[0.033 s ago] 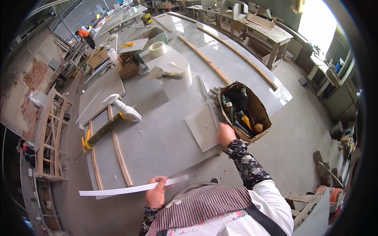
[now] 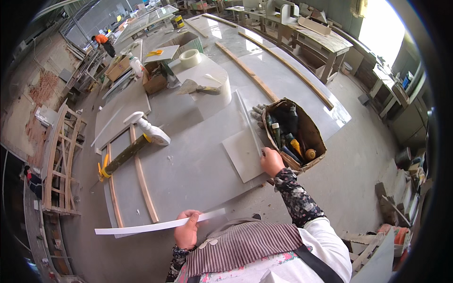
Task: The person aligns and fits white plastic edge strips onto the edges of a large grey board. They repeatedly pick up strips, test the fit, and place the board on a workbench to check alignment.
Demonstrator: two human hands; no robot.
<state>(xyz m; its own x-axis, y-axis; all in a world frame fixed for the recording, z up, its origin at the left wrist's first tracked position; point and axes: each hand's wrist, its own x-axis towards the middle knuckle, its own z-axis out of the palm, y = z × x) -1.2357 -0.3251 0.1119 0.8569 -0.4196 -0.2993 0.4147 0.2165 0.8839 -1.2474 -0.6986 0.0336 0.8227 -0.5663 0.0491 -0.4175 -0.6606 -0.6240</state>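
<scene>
My left hand [image 2: 186, 231] is shut on a long thin white strip [image 2: 141, 228], held level over the near edge of the big grey slab table [image 2: 188, 165]; the strip sticks out to my left. My right hand [image 2: 272, 160] grips the near end of a second narrow pale strip [image 2: 247, 119], which runs away from me across the table. That hand sits at the right edge of a square grey tile [image 2: 240, 162]. Just to its right stands an open brown tool bag [image 2: 311, 137] with bottles and tools in it.
A white tool with a yellow and black handle [image 2: 141, 137] lies mid-table beside wooden slats [image 2: 144, 188]. Further back are a tape roll [image 2: 190, 57], a trowel [image 2: 200, 88] and a cardboard box [image 2: 153, 80]. A person in orange [image 2: 101, 40] works far left. A wooden rack [image 2: 59, 160] stands left.
</scene>
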